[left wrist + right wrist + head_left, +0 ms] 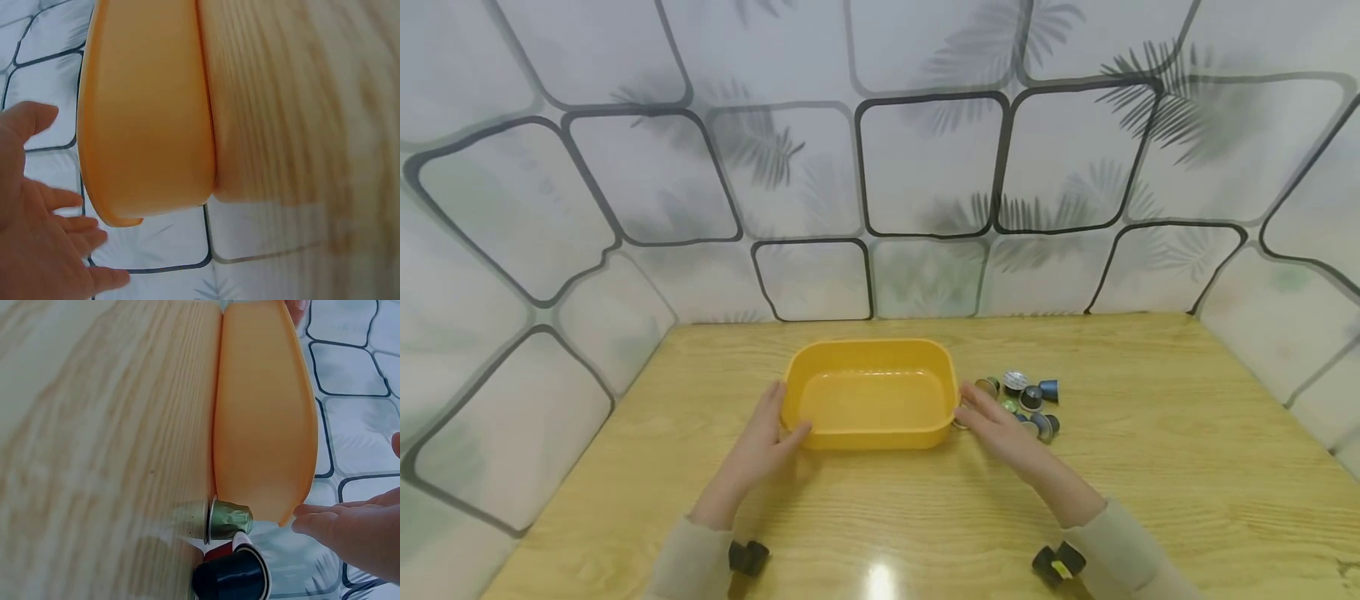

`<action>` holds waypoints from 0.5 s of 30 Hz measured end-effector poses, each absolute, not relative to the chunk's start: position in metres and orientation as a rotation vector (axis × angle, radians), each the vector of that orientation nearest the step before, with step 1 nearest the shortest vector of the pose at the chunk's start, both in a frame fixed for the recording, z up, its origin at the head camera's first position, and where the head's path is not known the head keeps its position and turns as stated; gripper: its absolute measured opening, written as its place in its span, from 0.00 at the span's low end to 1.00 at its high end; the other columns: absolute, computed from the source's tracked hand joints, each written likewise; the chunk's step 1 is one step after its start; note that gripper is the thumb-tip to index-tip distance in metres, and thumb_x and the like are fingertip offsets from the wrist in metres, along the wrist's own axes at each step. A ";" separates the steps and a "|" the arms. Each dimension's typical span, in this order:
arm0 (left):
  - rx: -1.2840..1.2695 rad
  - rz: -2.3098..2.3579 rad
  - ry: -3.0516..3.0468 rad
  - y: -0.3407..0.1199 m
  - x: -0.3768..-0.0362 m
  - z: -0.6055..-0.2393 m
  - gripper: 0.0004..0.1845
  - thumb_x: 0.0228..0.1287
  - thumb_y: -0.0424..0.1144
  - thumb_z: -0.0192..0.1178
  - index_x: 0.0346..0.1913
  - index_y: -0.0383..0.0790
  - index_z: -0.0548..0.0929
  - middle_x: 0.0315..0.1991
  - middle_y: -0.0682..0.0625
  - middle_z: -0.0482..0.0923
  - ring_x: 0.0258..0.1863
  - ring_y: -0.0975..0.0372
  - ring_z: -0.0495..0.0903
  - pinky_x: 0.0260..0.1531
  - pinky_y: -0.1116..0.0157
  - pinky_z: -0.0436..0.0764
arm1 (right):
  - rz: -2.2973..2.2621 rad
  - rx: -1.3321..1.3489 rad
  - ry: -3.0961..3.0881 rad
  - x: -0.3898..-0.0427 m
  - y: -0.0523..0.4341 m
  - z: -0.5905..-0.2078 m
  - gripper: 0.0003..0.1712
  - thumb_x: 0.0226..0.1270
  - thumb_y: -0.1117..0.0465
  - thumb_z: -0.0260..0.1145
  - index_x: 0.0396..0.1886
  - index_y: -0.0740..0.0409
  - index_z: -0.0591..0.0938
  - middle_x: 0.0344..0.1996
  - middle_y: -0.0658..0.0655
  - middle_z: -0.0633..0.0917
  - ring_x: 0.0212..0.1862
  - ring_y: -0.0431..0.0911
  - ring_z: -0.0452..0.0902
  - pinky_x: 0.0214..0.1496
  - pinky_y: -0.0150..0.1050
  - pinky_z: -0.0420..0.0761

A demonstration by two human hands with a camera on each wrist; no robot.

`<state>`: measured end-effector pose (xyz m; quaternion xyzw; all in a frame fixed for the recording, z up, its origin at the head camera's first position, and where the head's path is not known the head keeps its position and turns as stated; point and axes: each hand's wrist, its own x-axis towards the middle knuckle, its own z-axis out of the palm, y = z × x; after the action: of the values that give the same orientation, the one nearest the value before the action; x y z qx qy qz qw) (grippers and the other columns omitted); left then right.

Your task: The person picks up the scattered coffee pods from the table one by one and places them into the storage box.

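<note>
Tray sat on surface; left hand spread wide by left end, right hand straight-fingered at right rim; capsules lay right.

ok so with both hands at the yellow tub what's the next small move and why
Probably slide the right grip off the yellow tub toward the nearest capsules: they lie loose right beside it, while the tub already sits flat on the table with its floor bare.
</note>
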<state>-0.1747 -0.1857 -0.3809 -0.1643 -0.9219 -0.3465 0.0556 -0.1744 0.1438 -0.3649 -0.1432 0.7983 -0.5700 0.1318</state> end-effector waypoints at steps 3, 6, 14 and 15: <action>-0.655 -0.797 -2.756 -0.184 -0.170 -0.381 0.38 0.59 0.43 0.57 0.62 0.21 0.53 0.64 0.29 0.44 0.63 0.41 0.45 0.56 0.41 0.49 | -1.657 -0.420 2.324 -0.174 0.144 -0.364 0.38 0.69 0.50 0.46 0.66 0.70 0.45 0.66 0.68 0.48 0.66 0.59 0.41 0.63 0.52 0.45; -0.792 -0.589 -2.722 -0.182 -0.166 -0.380 0.38 0.56 0.44 0.59 0.62 0.24 0.57 0.65 0.32 0.47 0.64 0.43 0.45 0.53 0.38 0.49 | -1.652 -0.417 2.333 -0.174 0.145 -0.363 0.36 0.69 0.52 0.46 0.67 0.69 0.45 0.66 0.67 0.47 0.66 0.58 0.39 0.63 0.52 0.43; -0.981 -0.309 -2.756 -0.176 -0.157 -0.378 0.40 0.55 0.53 0.57 0.64 0.32 0.59 0.67 0.40 0.46 0.66 0.50 0.44 0.53 0.38 0.49 | -1.648 -0.442 2.347 -0.173 0.146 -0.362 0.37 0.69 0.52 0.47 0.67 0.68 0.45 0.66 0.67 0.48 0.66 0.58 0.42 0.63 0.52 0.45; -0.982 -0.308 -2.768 -0.175 -0.157 -0.378 0.40 0.56 0.53 0.57 0.65 0.32 0.58 0.67 0.41 0.46 0.66 0.51 0.44 0.53 0.38 0.49 | -1.650 -0.449 2.350 -0.173 0.146 -0.362 0.38 0.68 0.52 0.48 0.67 0.68 0.45 0.66 0.67 0.48 0.66 0.58 0.42 0.63 0.52 0.45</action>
<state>-0.1566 -0.1752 -0.3783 -0.3312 -0.9331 -0.1038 0.0940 -0.1729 0.1462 -0.3617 -0.1535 0.8030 -0.5638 0.1171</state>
